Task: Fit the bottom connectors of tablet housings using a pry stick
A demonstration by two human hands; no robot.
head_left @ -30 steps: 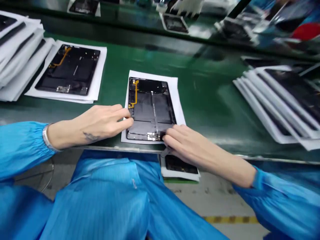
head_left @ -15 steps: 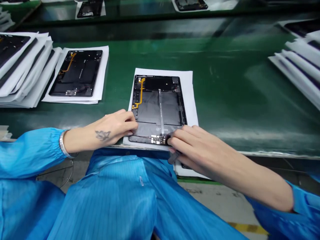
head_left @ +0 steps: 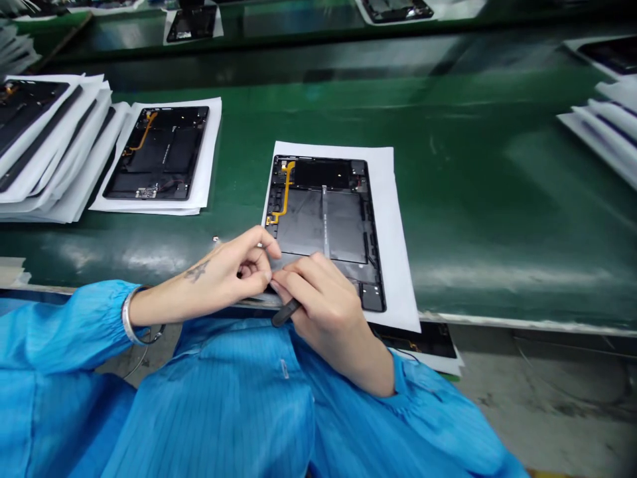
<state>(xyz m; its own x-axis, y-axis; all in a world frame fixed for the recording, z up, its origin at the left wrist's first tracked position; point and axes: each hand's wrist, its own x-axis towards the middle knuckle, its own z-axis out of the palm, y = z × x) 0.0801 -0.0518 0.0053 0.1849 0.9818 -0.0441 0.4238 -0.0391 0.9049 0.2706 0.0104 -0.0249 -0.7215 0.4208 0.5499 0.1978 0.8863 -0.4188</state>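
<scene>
An open tablet housing [head_left: 318,219], black inside, lies on white paper [head_left: 393,219] at the table's front edge. A yellow flex cable [head_left: 286,192] runs down its left side and a pale strip crosses its middle. My right hand [head_left: 323,302], over the housing's lower edge, is closed on a slim dark tool with a rounded end [head_left: 285,312]; its other end is hidden. Beside it, my left hand [head_left: 239,265] is curled, thumb and fingers pinched at the right fingertips. What it pinches, if anything, is too small to make out. Both hands cover the housing's lower left corner.
Another open housing [head_left: 159,153] lies on paper to the left, beside a stack of housings and paper sheets [head_left: 50,153]. A similar stack [head_left: 604,126] stands at the right edge. Below the table edge, more housings [head_left: 423,340] show. Further units [head_left: 194,23] lie on the far shelf.
My right hand has moved left with the dark tool, from the housing's lower right to its lower left corner. My left fingers have come off the housing's left edge to meet it.
</scene>
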